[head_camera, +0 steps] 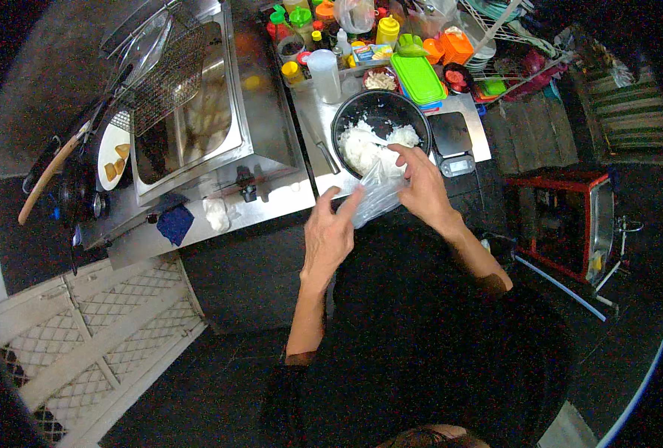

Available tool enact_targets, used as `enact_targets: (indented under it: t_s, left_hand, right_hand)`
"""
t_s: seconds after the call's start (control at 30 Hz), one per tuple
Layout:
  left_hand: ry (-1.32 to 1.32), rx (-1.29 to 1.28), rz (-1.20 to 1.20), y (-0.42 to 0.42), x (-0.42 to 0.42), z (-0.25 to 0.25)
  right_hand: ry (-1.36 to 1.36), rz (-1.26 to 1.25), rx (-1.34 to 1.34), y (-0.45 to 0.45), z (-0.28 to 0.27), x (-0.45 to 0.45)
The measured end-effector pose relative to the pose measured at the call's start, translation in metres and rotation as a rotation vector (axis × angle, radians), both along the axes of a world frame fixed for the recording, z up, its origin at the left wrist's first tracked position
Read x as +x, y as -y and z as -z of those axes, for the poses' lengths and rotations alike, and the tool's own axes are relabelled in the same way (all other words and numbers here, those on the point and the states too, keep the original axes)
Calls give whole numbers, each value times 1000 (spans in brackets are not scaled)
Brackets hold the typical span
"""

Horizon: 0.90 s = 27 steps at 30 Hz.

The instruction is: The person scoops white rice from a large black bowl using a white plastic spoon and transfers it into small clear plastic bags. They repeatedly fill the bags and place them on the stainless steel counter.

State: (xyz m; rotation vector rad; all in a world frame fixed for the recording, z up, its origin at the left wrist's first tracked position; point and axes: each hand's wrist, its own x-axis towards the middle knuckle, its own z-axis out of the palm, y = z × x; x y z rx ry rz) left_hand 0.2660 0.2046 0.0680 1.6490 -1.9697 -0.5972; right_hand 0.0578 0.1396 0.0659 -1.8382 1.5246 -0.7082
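Note:
A clear plastic bag (pixel 380 193) hangs between my two hands at the near rim of a round black pot (pixel 384 96). White cooked rice (pixel 359 148) lies in the pot, with a white utensil, perhaps a rice paddle (pixel 373 137), resting in it. My right hand (pixel 425 187) grips the bag's right side; its bent index finger reaches over the rice. On the bag's left side is my left hand (pixel 331 229), thumb and forefinger apart, the thumb at the plastic. Whether its other fingers pinch the bag is hidden.
Left of the pot lies a knife (pixel 327 154). A digital scale (pixel 454 145) sits to its right. Behind stand a translucent cup (pixel 324 75), sauce bottles (pixel 387 31) and green-lidded containers (pixel 418 78). Further left is a steel fryer (pixel 197 112) with a wire basket (pixel 169 84).

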Motion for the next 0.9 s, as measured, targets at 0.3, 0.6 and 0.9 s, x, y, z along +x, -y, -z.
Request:
enact_targets:
  t_s: [0.3,0.6,0.9]
  left_hand:
    - [-100,-48,-102,-3,7,23]
    - [-312,-256,-402,53,-12,28]
    - [-534,-463,-502,110,-43,82]
  right_hand:
    - [88,-190,140,27,1,-6]
    - [-930,-426,-116,113,114,-16]
    - [-730,-276,-80,113,68,-23]
